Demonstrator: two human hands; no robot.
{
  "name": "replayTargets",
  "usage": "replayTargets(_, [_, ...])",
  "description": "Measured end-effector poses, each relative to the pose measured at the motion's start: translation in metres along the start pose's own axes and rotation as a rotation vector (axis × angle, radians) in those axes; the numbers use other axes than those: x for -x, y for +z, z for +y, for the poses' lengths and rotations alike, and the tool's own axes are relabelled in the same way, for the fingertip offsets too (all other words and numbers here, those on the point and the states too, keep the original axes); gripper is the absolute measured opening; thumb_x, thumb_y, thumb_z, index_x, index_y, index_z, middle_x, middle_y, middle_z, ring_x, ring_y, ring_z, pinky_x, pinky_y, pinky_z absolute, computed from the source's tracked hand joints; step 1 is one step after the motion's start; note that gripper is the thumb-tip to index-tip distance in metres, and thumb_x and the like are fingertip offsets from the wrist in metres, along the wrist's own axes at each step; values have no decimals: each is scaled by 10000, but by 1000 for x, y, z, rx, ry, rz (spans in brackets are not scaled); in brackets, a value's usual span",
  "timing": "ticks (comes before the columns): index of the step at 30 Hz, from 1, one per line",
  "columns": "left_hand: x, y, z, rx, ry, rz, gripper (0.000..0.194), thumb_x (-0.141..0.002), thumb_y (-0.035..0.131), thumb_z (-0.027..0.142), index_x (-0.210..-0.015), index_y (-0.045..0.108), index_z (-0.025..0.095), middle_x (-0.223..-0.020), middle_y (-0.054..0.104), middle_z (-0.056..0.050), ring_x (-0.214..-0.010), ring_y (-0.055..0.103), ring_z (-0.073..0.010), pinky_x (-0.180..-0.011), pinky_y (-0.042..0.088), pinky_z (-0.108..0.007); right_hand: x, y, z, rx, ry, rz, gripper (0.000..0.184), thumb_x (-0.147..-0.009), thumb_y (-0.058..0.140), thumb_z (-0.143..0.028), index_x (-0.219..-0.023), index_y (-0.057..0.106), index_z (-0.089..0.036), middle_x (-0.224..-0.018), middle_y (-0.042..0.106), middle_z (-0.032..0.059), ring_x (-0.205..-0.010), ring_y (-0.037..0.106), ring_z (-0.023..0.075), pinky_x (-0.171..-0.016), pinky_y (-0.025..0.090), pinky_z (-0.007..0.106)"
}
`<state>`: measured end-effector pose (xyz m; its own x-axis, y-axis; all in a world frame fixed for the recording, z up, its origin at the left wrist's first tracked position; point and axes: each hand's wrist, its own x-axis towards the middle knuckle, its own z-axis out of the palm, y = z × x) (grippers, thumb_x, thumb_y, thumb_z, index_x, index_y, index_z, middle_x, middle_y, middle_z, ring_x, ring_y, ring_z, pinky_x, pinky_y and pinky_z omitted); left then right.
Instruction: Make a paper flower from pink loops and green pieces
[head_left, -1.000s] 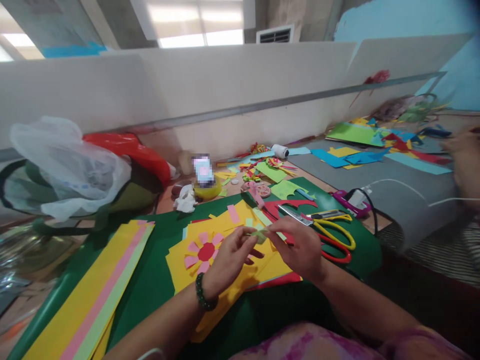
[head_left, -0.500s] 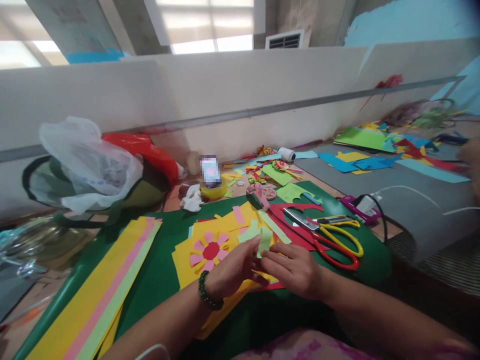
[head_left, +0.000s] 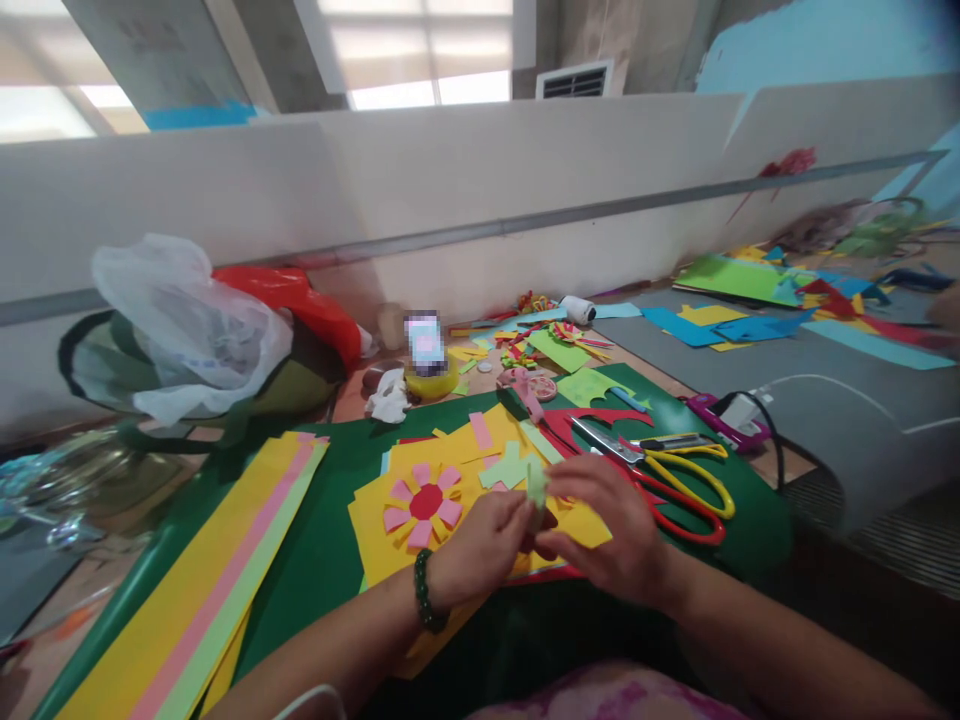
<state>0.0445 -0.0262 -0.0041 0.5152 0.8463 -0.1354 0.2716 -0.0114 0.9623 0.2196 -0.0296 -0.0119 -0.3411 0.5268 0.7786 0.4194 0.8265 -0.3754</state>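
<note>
I pinch the light-green paper strip [head_left: 535, 487] upright between left hand [head_left: 486, 543] and right hand [head_left: 611, 525], equally near.

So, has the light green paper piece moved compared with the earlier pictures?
Yes. The light green paper piece went from flat to upright, nearer the paper flower.

Scissors [head_left: 679, 478] right of hands; paper flower [head_left: 424, 503] left; bag [head_left: 191, 320] behind.
</note>
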Motion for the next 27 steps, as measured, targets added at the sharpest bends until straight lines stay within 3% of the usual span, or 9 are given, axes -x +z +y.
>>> replayTargets(3, [5, -1, 6, -226, 72, -148, 466, -944, 302, 516, -781, 567, 168, -777, 686, -85, -721, 627, -180, -718, 490, -291, -5, -8, 4, -202, 464, -187, 353, -818, 675, -321, -1135, 570, -205, -973, 700, 72, -813, 667, 180, -670, 556, 293])
replayTargets(5, [7, -1, 9, -341, 99, -194, 457, -967, 260, 451, -786, 571, 169, -791, 692, -83, -717, 616, -172, -725, 478, -282, -9, -11, 6, -325, 623, -316, 309, -796, 672, -307, -1075, 599, -195, -832, 697, 25, -680, 627, 139, -609, 525, 256])
replayTargets(7, [8, -1, 12, -402, 110, -219, 456, -974, 247, 412, -781, 579, 167, -791, 694, -79, -716, 610, -170, -723, 474, -279, -12, -13, 6, -371, 690, -337, 279, -779, 676, -298, -1029, 618, -189, -745, 678, 2, -627, 587, 122, -591, 498, 242])
replayTargets(9, [8, 0, 12, -379, 107, -224, 443, -971, 270, 400, -818, 607, 157, -829, 710, -89, -752, 630, -180, -746, 483, -284, -12, -12, 5, -385, 710, -308, 283, -769, 690, -318, -1012, 627, -187, -720, 669, -4, -616, 575, 118, -580, 487, 236])
replayTargets(12, [7, 2, 10, -225, 54, -142, 419, -952, 353, 435, -883, 648, 145, -904, 737, -111, -830, 677, -201, -763, 503, -278, -9, -10, 2, -363, 678, -213, 263, -774, 691, -349, -972, 643, -184, -718, 670, 3, -620, 590, 123, -572, 497, 238])
replayTargets(16, [5, 4, 7, -183, 18, -28, 462, -941, 387, 486, -765, 655, 153, -836, 750, -115, -775, 696, -198, -692, 498, -251, -2, -8, 1, -358, 627, -113, 205, -776, 680, -311, -940, 648, -192, -728, 693, 9, -625, 631, 133, -570, 522, 243])
replayTargets(24, [9, 3, 3, -495, 90, -14, 305, -938, 419, 313, -767, 636, 185, -830, 763, -99, -751, 706, -206, -661, 462, -260, -1, -22, 5, -437, 726, -253, 312, -765, 690, -336, -1018, 591, -184, -725, 665, 0, -640, 635, 131, -615, 544, 253])
replayTargets(27, [9, 4, 2, -543, 97, -21, 306, -945, 399, 302, -777, 625, 185, -847, 763, -109, -764, 708, -218, -662, 457, -268, 1, -24, 5, -429, 739, -247, 338, -768, 696, -375, -1020, 584, -179, -676, 631, -19, -609, 615, 126, -590, 537, 251])
